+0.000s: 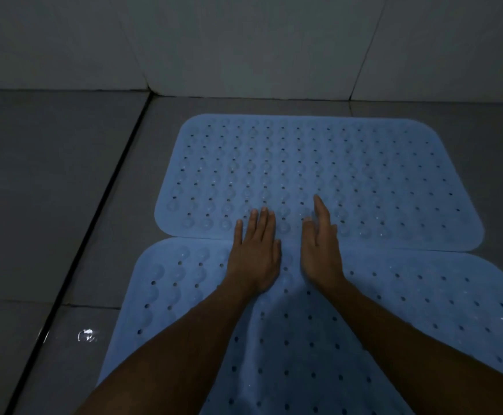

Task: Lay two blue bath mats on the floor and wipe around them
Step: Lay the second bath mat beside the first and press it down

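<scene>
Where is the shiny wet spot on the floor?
In the head view, the wet spot glints low on the left, on the grey floor between the dark groove and the near mat.

Two bare forearms, no sleeves; hands (286, 250) w/o gloves, rings.

The two blue bath mats, far mat (319, 175) and near mat (393, 310), are looking like soft matt rubbery plastic, perforated and dimpled with suction cups; the grey floor tiles (49, 190) are showing smooth, glossing wetly at lower left.
</scene>
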